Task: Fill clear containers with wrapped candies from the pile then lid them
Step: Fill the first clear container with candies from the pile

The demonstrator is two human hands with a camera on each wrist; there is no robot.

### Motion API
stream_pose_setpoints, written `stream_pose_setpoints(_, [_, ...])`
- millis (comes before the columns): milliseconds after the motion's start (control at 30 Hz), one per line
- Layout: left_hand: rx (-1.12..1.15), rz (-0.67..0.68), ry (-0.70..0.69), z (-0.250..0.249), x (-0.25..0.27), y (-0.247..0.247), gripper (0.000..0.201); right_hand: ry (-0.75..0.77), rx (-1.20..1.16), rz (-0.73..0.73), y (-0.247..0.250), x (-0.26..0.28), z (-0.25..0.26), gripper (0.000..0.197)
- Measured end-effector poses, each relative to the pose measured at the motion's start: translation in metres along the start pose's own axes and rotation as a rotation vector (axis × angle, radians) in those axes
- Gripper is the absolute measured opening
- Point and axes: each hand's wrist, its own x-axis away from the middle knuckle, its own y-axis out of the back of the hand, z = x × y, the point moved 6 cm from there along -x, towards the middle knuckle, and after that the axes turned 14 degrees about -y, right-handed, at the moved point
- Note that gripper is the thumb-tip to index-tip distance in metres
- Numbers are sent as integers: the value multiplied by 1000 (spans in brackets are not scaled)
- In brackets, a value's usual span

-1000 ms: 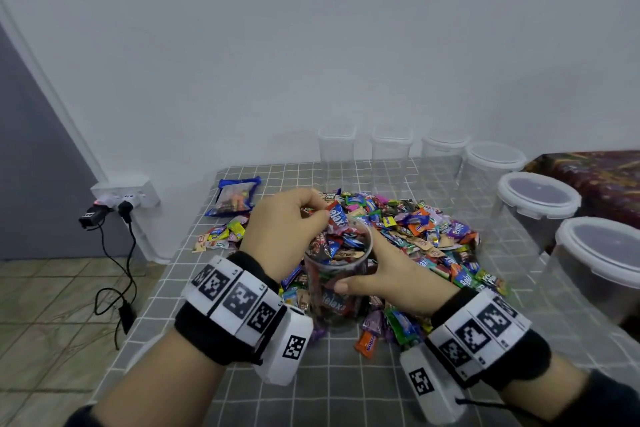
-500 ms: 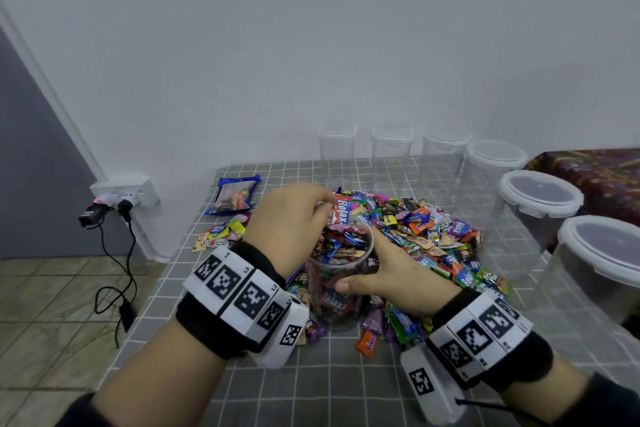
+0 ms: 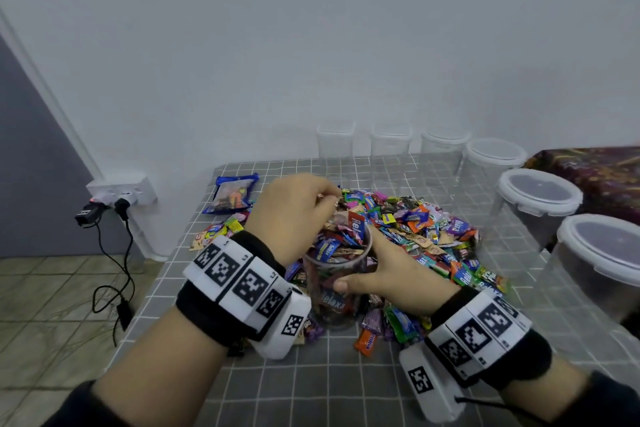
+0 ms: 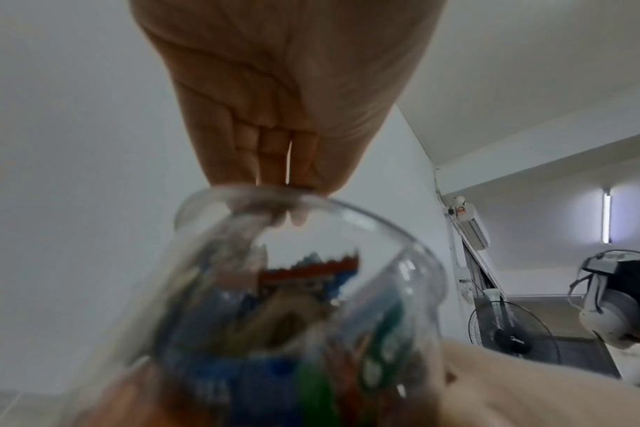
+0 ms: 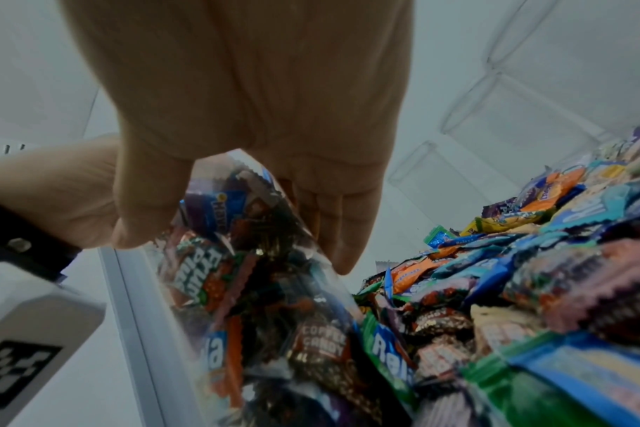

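Grey checked surface [image 3: 311, 388] under a white wall: the left hand [image 3: 294, 215], fingers bunched, has lifted from the container [image 3: 337, 282] mouth toward the candy pile [image 3: 415, 229], presumably for another pinch. Nearly full, the container stays wrapped by the right hand [image 3: 391, 282].

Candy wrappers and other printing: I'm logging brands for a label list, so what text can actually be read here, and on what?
"Relaxa": blue wrapper inside the clear container held by the right hand.
"Relaxa": red wrapper at the container's mouth, near the left hand.
"COFFEE CANDY": brown wrapper in the container.
"L2", "L3": left wrist band.
Other wrappers in the pile: too small or blurred.
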Motion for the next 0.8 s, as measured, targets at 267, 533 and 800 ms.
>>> stream_pose_setpoints(267, [-30,336,-124,-11,1,-34,22,15,49,-31,0,0,1,77])
stream_pose_setpoints(533, [147,-12,-79,4,11,-12,11,5,12,-15,-1,-1,0,76])
stream_pose_setpoints(800, [395,-37,-100,2,22,-26,12,0,32,-27,-1,0,0,75])
